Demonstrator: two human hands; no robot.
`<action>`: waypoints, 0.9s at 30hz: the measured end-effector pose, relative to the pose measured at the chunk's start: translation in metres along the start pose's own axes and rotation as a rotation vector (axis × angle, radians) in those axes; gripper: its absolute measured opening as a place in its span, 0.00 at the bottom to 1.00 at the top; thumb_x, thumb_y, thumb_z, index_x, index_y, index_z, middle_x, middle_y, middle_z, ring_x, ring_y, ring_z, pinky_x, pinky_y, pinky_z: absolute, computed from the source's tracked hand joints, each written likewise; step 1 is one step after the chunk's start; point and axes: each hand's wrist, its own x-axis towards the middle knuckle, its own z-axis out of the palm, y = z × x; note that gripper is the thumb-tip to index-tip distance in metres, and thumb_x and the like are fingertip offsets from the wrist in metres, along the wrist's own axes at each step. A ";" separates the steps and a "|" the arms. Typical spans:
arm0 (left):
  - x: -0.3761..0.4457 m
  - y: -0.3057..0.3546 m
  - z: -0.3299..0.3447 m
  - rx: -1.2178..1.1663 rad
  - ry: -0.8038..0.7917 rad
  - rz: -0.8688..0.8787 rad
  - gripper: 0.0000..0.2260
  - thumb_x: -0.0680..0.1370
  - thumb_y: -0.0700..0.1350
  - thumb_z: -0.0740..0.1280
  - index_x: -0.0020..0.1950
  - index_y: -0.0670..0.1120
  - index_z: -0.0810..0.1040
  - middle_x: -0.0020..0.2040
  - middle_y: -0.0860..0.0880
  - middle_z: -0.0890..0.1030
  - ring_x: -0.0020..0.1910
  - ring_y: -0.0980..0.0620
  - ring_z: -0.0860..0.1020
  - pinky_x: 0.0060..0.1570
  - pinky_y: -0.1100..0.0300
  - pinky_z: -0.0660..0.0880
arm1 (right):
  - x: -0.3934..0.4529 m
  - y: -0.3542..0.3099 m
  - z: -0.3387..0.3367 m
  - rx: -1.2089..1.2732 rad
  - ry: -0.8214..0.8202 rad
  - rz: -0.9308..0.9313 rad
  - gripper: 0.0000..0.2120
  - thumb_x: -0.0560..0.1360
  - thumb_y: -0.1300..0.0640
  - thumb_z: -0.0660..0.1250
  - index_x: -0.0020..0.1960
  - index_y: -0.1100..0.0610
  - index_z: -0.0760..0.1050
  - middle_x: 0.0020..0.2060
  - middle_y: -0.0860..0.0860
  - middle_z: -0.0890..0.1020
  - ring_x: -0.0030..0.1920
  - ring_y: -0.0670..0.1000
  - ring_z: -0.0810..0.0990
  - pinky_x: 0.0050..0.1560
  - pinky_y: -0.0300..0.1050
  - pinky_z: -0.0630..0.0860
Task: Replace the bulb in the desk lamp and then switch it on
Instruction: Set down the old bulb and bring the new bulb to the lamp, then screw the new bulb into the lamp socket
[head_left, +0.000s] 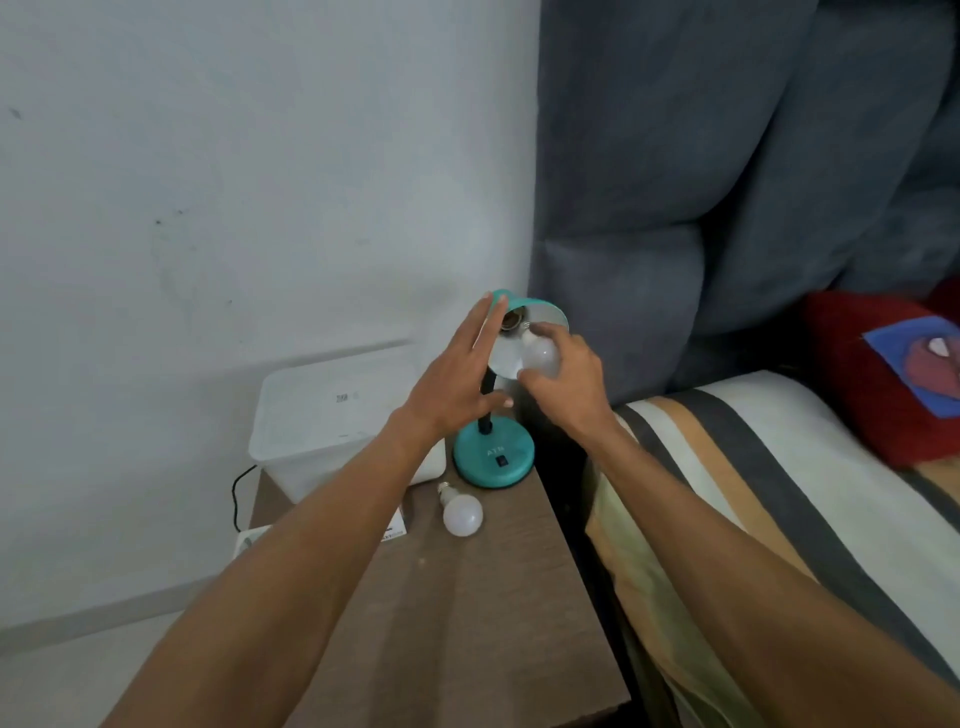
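Observation:
A teal desk lamp stands on the brown bedside table (498, 597), its round base (492, 460) carrying a small black switch. The shade (545, 312) is tipped toward me, and the brass socket (513, 321) inside shows bare. My right hand (566, 379) is shut on a white bulb (540, 354), holding its metal cap just right of the socket, inside the shade's mouth. My left hand (457, 374) is spread flat against the left side of the shade, fingers apart, gripping nothing. A second white bulb (461, 512) lies on the table in front of the base.
A translucent plastic box (322, 415) stands at the table's back left, with a small card (395, 527) near it. A black cable (238, 493) and white power strip (249, 538) lie by the wall. A bed with a striped cover (753, 493) and grey headboard (701, 182) borders the right.

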 end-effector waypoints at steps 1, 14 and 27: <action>0.003 -0.003 0.000 0.004 -0.011 0.014 0.55 0.71 0.46 0.80 0.84 0.47 0.42 0.85 0.48 0.45 0.83 0.51 0.46 0.76 0.55 0.61 | 0.003 0.000 0.002 -0.018 0.007 -0.005 0.29 0.68 0.59 0.72 0.68 0.53 0.71 0.62 0.55 0.77 0.63 0.55 0.76 0.62 0.43 0.70; 0.013 -0.010 0.006 -0.010 0.053 0.057 0.45 0.75 0.45 0.77 0.83 0.43 0.52 0.83 0.45 0.58 0.81 0.47 0.59 0.75 0.56 0.65 | 0.015 0.012 0.021 -0.363 0.192 -0.237 0.30 0.71 0.57 0.75 0.70 0.53 0.69 0.65 0.52 0.75 0.64 0.55 0.70 0.53 0.50 0.78; 0.013 -0.009 0.006 0.006 0.063 0.082 0.45 0.73 0.40 0.78 0.83 0.46 0.53 0.82 0.46 0.60 0.79 0.44 0.64 0.67 0.47 0.76 | 0.012 0.003 0.026 -0.193 0.205 -0.114 0.26 0.76 0.53 0.71 0.71 0.57 0.69 0.61 0.58 0.79 0.57 0.61 0.79 0.55 0.54 0.77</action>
